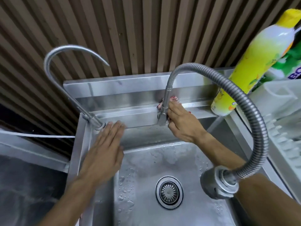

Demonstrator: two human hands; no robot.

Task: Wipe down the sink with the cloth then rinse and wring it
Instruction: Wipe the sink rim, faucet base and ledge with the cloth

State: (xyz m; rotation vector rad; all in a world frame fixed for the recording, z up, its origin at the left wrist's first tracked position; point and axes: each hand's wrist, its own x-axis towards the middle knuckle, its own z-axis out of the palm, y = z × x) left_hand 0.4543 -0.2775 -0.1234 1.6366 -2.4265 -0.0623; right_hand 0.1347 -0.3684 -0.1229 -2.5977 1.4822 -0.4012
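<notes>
right hand (180, 121) pinches cloth (160, 105) behind faucet (164, 108); left hand (104, 154) flat on sink (140, 162) rim.

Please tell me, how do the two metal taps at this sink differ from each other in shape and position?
The smooth curved steel tap has a plain polished tube; the corrugated flexible grey tap has a ribbed hose. The smooth one stands at the back left corner of the stainless steel sink, the ribbed one at the back middle. The smooth one ends in a bare tip; the ribbed one ends in a wide round spray head. Both are metal and arch over.
</notes>
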